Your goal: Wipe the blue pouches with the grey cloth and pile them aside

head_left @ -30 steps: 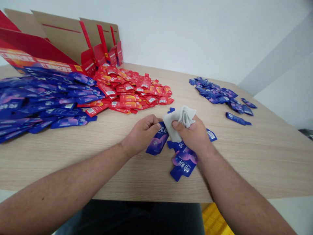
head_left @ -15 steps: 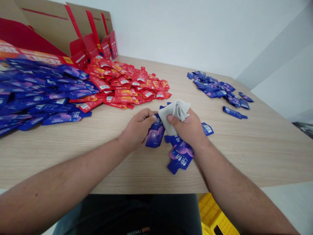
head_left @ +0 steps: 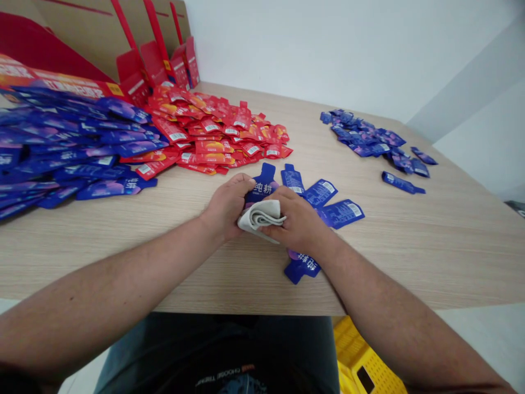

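Observation:
My left hand (head_left: 226, 207) is closed on the near part of a blue spouted pouch (head_left: 262, 186) that lies on the wooden table (head_left: 430, 246). My right hand (head_left: 297, 221) grips a folded white cloth (head_left: 259, 215) and presses it down on that pouch's lower half. Three more blue pouches (head_left: 324, 191) fan out just beyond my right hand. Another blue pouch (head_left: 304, 265) sticks out from under my right wrist.
A big heap of blue pouches (head_left: 69, 148) fills the left. Red pouches (head_left: 213, 134) lie beside it, with red and brown cardboard boxes (head_left: 135, 49) behind. A smaller group of blue pouches (head_left: 369, 142) sits at the far right. A yellow crate (head_left: 365, 361) stands below the table edge.
My right hand has drawn the cloth down along the pouch towards me, baring the pouch's top and the pouches behind it. The view has shifted slightly.

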A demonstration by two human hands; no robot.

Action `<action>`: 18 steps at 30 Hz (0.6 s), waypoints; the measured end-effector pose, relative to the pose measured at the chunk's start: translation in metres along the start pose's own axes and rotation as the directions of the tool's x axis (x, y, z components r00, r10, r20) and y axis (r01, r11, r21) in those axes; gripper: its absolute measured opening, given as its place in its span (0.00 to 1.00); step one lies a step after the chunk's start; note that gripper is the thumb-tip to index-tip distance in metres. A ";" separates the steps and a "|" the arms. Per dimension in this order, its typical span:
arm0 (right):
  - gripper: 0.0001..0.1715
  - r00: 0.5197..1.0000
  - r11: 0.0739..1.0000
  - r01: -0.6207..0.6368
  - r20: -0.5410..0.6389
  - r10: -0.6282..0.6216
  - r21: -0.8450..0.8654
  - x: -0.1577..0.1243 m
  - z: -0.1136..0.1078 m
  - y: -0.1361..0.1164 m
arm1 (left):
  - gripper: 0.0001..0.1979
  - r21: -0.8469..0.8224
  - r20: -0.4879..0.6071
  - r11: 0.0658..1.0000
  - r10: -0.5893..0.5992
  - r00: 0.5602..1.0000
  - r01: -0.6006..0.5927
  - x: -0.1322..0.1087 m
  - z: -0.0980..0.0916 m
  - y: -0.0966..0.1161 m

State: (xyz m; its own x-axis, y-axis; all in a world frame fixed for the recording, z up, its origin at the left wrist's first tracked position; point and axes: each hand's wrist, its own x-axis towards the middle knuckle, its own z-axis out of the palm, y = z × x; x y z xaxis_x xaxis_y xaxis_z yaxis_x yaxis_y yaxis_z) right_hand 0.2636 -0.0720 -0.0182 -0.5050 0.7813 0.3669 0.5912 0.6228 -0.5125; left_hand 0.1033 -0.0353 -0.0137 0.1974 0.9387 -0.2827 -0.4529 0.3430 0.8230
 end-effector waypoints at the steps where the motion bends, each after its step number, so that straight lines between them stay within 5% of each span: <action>1: 0.10 1.000 1.000 0.004 0.030 -0.004 -0.005 0.000 -0.002 0.000 | 0.09 -0.007 0.000 1.000 0.001 1.000 -0.001 0.001 0.000 0.000; 5: 0.09 0.992 0.999 -0.005 0.127 0.011 -0.051 -0.003 -0.013 0.005 | 0.08 -0.049 0.007 0.999 0.023 1.000 -0.023 0.003 0.000 0.000; 8: 0.10 0.995 0.992 -0.085 -0.050 0.080 -0.091 -0.002 -0.021 0.013 | 0.08 -0.003 0.058 0.999 0.045 0.997 -0.045 0.001 0.001 -0.002; 10: 0.12 0.952 0.980 -0.182 -0.266 0.154 -0.082 -0.001 -0.024 0.020 | 0.09 0.050 0.101 0.998 0.037 0.994 -0.042 -0.002 0.002 -0.004; 12: 0.16 0.855 0.961 -0.275 -0.460 0.238 -0.013 0.000 -0.026 0.031 | 0.09 0.079 0.137 0.997 -0.003 0.991 -0.008 -0.005 0.003 -0.005; 15: 0.23 0.721 0.927 -0.319 -0.585 0.372 0.196 -0.001 -0.027 0.050 | 0.08 0.036 0.187 0.999 -0.034 0.982 0.027 -0.007 0.003 -0.004; 18: 0.27 0.758 0.893 -0.288 -0.487 0.433 0.345 -0.003 -0.025 0.057 | 0.08 -0.059 0.193 0.998 0.009 0.981 0.002 -0.005 0.001 0.001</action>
State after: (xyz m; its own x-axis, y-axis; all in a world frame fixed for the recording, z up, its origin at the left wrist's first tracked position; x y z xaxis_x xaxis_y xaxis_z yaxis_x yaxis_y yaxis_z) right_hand 0.3148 -0.0380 -0.0293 0.1794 0.8824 0.4349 0.4566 0.3168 -0.8313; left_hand 0.1030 -0.0393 -0.0111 0.3572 0.9175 -0.1748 -0.5029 0.3467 0.7917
